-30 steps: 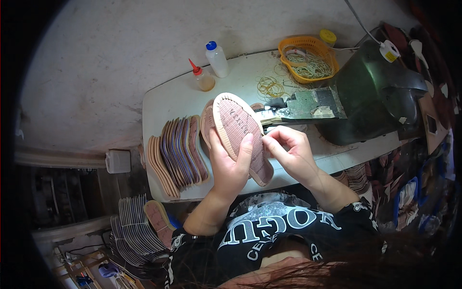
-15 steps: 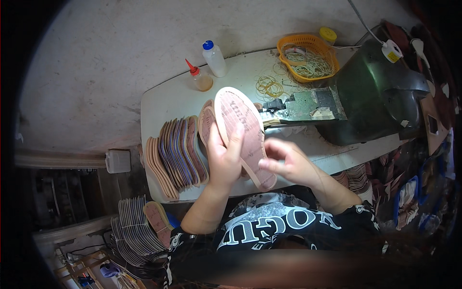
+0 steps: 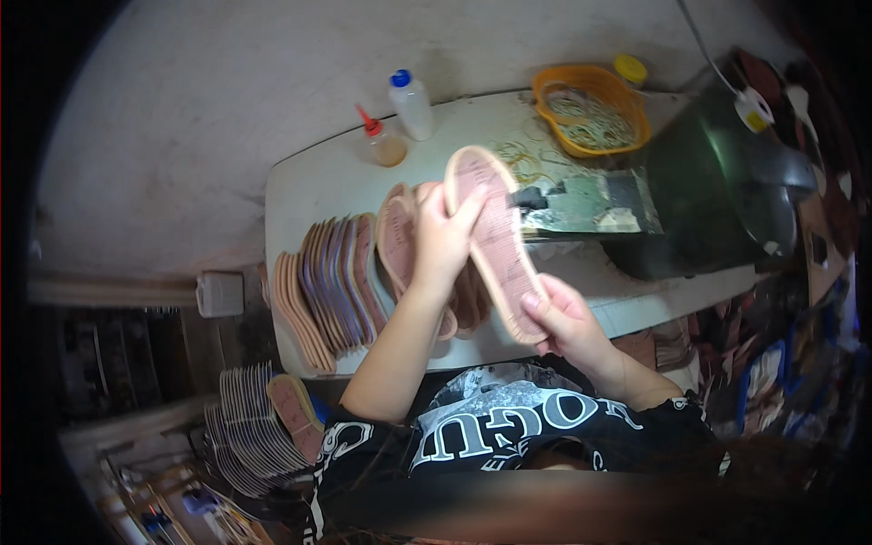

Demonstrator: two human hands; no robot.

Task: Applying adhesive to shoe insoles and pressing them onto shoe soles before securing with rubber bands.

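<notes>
A pinkish-brown insole [image 3: 498, 243] with a pale rim is held up above the table, tilted, with its broad end away from me. My left hand [image 3: 445, 238] grips it near the broad end, thumb on its face and fingers behind. At the narrow end, my right hand [image 3: 574, 329] pinches the edge between thumb and fingers. Behind my left forearm, more insoles [image 3: 396, 238] of the same kind lie on the table, partly hidden. The flat green arm of a machine [image 3: 586, 207] is close beyond the held insole.
A row of stacked insoles [image 3: 338, 283] stands at the table's left. Further back are a red-tipped bottle [image 3: 389, 149], a blue-capped bottle [image 3: 413, 111] and a yellow basket [image 3: 554, 118] of rubber bands. The dark green machine body [image 3: 704, 195] fills the right. Bundled insoles [image 3: 250, 427] sit lower left.
The insole has shifted right and turned, showing a different face. My left hand has moved up toward its broad end. My right hand has moved lower and now grips the narrow end.
</notes>
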